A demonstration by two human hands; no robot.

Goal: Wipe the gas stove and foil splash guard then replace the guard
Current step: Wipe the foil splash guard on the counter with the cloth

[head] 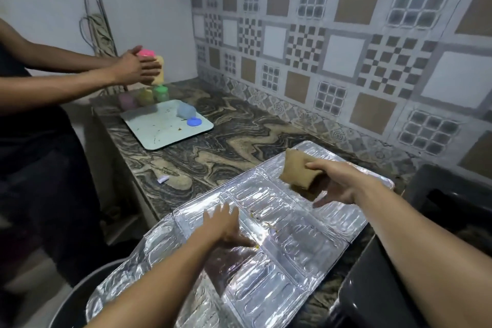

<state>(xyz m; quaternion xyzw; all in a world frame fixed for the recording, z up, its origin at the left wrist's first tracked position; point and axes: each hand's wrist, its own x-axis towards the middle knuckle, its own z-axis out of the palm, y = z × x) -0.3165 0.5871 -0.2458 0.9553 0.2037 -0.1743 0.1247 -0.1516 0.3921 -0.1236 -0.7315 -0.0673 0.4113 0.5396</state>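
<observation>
The foil guard [279, 234] lay flat along the bench's near edge, under the open left hand [226, 224], while the right hand [338, 184] gripped a folded cloth [295, 168] above its far end.

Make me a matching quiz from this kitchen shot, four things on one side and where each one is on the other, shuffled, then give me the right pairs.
Things:
1. brown cloth
2. foil splash guard
3. blue lid
4. pink-lidded jar

Places:
A. lying on the white tray
B. held up by a second person at the far end of the counter
C. spread flat on the counter under the left hand
D. in the grip of the right hand

Pairs: 1-D, 2-C, 3-A, 4-B
</observation>
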